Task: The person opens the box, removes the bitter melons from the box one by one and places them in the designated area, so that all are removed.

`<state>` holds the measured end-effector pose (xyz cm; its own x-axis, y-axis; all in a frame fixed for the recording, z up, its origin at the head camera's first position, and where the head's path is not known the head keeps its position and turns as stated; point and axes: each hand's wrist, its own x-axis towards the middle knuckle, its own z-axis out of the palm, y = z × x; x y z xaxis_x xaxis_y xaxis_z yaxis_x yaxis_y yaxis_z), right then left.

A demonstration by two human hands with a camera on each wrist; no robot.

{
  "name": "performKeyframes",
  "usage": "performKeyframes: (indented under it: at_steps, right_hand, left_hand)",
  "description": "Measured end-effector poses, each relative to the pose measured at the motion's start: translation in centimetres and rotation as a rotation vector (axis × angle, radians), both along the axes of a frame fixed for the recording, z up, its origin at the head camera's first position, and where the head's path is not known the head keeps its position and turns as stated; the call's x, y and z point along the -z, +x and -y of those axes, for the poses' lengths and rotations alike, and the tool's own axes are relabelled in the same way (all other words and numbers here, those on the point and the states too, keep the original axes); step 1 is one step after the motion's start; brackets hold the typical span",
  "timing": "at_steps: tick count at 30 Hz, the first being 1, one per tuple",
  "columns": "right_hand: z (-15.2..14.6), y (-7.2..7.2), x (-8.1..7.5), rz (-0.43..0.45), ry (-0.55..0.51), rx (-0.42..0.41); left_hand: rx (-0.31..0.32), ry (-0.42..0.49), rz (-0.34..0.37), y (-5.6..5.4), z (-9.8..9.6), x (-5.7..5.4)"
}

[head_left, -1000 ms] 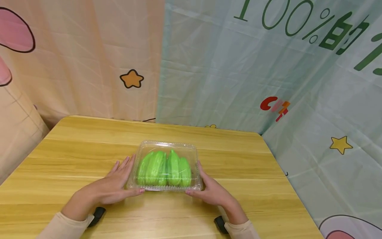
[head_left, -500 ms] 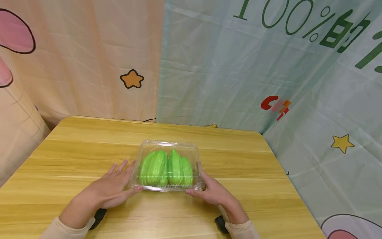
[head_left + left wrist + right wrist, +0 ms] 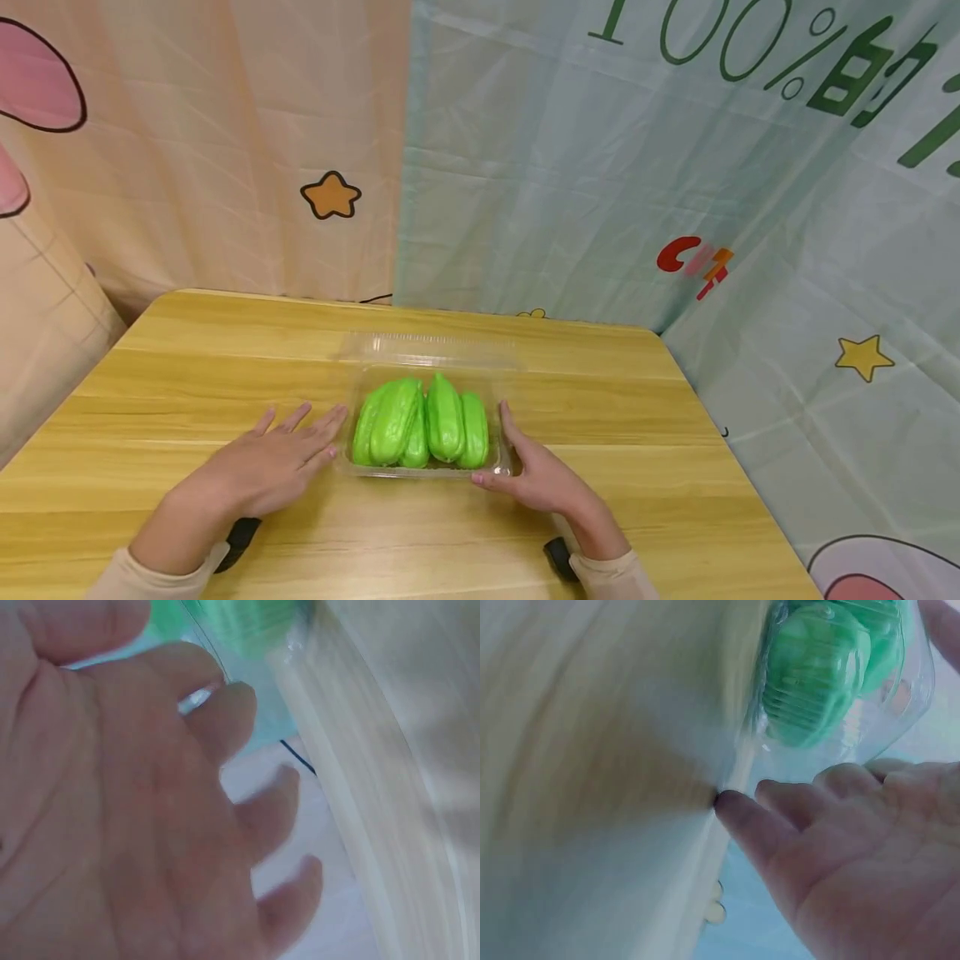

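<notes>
A clear plastic clamshell box stands on the table with its lid raised at the back; the lid is blurred. Several bright green, ridged, elongated fruits, which look like star fruit, lie side by side in it. My left hand is spread flat beside the box's left side, fingertips close to it; I cannot tell whether they touch. My right hand frames the front right corner, thumb at the front edge and straightened fingers along the right side. In the right wrist view its fingers look apart from the box.
The wooden table has rounded back corners. Printed curtains hang behind it and along the right side. A dark band is on the left wrist, and another on the right.
The lid, closed in the earlier frames, has come up at the front and tipped back. My left hand has drawn away to the left, its thumb off the front edge. The right hand has hardly moved.
</notes>
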<state>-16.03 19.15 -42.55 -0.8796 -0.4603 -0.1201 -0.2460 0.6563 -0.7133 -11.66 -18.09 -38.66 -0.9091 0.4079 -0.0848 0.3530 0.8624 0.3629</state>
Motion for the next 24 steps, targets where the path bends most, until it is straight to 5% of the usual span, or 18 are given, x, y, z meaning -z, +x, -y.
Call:
performKeyframes:
  at_steps: [11, 24]
  right_hand:
    - [-0.3, 0.5, -0.92, 0.026, 0.04, -0.019]
    - [-0.52, 0.52, -1.11, 0.02, 0.031, -0.027]
  left_hand:
    - [0.024, 0.001, 0.068, 0.36, -0.35, -0.53]
    - [0.011, 0.09, 0.05, -0.13, 0.41, -0.57]
